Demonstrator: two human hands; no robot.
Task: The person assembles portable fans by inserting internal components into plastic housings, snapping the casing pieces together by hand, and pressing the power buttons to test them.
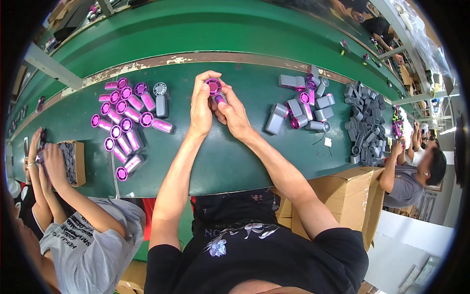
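Note:
Both my hands meet over the middle of the green table around a small magenta handheld fan [214, 87]. Its round head points away from me, and its short handle is partly covered by my fingers. My left hand [200, 110] wraps the fan's left side, with fingertips curled over the head. My right hand [234, 111] grips the handle from the right, thumb lying on it. To the left, several magenta fans [127, 110] lie in slanting rows beside one grey fan [161, 100]. On the right, grey and magenta fans [304, 98] lie in a loose group.
A heap of grey plastic housings [364, 127] sits at the table's right. Below it stands an open cardboard box [342, 196]. A carton of grey parts [78, 164] is at the left, near co-workers' hands [51, 164]. Another person [411, 181] works at right. A green conveyor [235, 34] runs behind.

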